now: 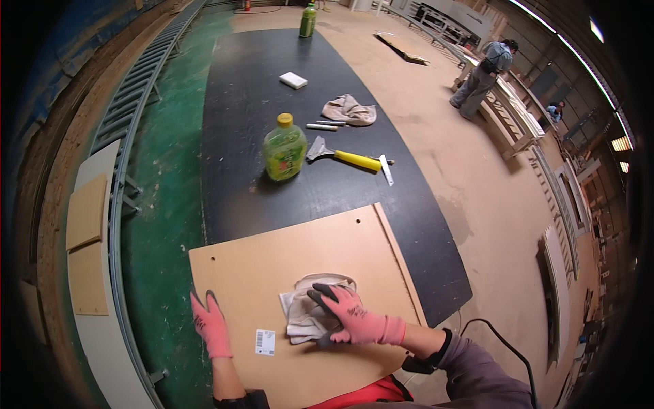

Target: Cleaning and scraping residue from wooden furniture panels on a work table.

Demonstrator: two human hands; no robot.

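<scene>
A light wood-coloured panel point(272, 266) with small dark holes near its corners and a groove along its right side lies in front of me. A white label point(265, 342) is stuck on its surface. My left hand point(211, 329), in a pink glove with dark fingertips, grips the panel's left edge, thumb on top and fingers over the side. On the panel's middle is a crumpled pale cloth point(304, 313). My right hand point(354, 319), gloved alike, presses and holds the cloth against the surface; part of the cloth is hidden beneath it.
The black table point(235, 136) bears a green-liquid bottle point(285, 151), yellow-handled scraper point(354, 160), white-handled blade point(387, 170), pens point(322, 127), another cloth point(349, 109), white block point(293, 80) and far bottle point(308, 22). Left runs a roller conveyor point(139, 85). A person point(482, 75) stands far right.
</scene>
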